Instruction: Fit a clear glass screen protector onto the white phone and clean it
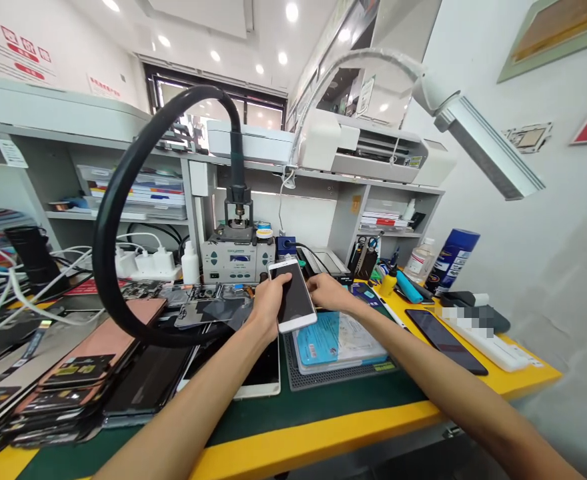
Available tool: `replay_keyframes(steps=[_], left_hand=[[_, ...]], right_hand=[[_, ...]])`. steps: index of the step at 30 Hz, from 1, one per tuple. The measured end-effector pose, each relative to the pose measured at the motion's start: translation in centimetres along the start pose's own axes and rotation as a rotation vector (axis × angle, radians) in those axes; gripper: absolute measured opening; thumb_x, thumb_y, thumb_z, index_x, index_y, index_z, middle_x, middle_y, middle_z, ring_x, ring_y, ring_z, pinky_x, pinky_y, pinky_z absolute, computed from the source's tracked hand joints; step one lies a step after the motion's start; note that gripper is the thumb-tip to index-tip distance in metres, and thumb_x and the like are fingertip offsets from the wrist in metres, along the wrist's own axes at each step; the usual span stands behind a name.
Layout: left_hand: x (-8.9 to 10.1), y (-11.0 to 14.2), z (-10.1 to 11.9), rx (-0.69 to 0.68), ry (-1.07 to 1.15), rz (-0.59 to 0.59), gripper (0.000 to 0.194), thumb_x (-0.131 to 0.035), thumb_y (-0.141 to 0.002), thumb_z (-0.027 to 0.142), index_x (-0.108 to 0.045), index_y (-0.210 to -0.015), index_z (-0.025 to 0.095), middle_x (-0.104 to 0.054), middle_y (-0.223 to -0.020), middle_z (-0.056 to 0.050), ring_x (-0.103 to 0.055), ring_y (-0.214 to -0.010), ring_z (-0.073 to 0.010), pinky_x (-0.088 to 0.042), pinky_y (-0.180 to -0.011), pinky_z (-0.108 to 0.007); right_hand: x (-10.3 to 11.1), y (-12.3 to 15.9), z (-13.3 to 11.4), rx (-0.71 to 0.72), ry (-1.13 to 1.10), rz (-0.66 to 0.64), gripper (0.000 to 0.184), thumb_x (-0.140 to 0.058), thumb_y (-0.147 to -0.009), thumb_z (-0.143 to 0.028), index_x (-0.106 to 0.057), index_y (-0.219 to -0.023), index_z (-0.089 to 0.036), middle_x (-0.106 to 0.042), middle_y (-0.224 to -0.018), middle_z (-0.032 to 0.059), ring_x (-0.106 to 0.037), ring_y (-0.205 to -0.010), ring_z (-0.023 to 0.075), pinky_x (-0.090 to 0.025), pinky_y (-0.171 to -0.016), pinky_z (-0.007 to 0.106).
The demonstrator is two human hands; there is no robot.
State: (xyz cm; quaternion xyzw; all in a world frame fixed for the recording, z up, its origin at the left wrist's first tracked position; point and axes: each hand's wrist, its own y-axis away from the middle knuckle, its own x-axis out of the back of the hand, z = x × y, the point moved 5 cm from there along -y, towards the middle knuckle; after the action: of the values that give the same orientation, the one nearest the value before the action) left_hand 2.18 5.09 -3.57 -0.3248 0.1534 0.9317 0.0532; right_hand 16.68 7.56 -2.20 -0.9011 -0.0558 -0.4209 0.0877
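Observation:
My left hand (267, 297) grips a white-framed smartphone (294, 300), its thumb lying across the dark screen. The phone is held tilted above the workbench, top end pointing away from me. Just right of the phone is my right hand (329, 292), its fingers curled in near the phone's edge. Whatever those fingertips hold, if anything, is hidden. Below both hands, a clear plastic case with a blue card (317, 341) rests on a grey mat (306, 381). A white-edged tablet (268, 373) lies partly beneath my left forearm.
Stacked phone screens (68, 373) fill the left side. A rework station (238, 260) with a thick black hose (107, 220) looping forward stands behind. On the right lie a dark phone (446, 340), a white power strip (493, 343), and a blue spray can (456, 260). A lamp (493, 143) hangs above.

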Motion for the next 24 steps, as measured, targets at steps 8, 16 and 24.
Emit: replay_keyframes(steps=[8, 16, 24], left_hand=[[-0.6, 1.0, -0.5, -0.032, -0.141, 0.022, 0.024, -0.07, -0.078, 0.024, -0.065, -0.098, 0.011, -0.072, -0.072, -0.012, -0.067, -0.053, -0.0226, -0.057, -0.049, -0.034], [-0.5, 1.1, -1.2, -0.076, -0.182, 0.067, 0.016, -0.069, -0.078, 0.026, -0.066, -0.09, 0.015, -0.066, -0.065, -0.004, -0.061, -0.048, -0.0176, -0.051, -0.045, -0.028], [-0.6, 1.2, -0.9, -0.113, -0.192, 0.08, 0.018, -0.071, -0.077, 0.027, -0.069, -0.088, 0.013, -0.069, -0.067, -0.005, -0.061, -0.05, -0.016, -0.048, -0.05, -0.026]], right_hand=[[3.2, 2.9, 0.2, -0.03, -0.351, 0.145, 0.019, -0.063, -0.08, -0.034, -0.053, -0.074, -0.019, -0.064, -0.054, -0.0004, -0.045, -0.039, 0.0083, -0.037, -0.041, 0.021], [2.7, 6.3, -0.4, 0.058, -0.557, 0.039, 0.032, -0.079, -0.077, -0.044, -0.064, -0.081, -0.016, -0.063, -0.059, -0.0011, -0.059, -0.048, 0.0115, -0.042, -0.042, 0.02], [0.7, 7.9, -1.0, 0.16, -0.525, -0.187, 0.027, -0.076, -0.081, -0.043, -0.075, -0.088, -0.017, -0.063, -0.062, -0.0006, -0.056, -0.047, 0.0096, -0.045, -0.044, 0.021]])
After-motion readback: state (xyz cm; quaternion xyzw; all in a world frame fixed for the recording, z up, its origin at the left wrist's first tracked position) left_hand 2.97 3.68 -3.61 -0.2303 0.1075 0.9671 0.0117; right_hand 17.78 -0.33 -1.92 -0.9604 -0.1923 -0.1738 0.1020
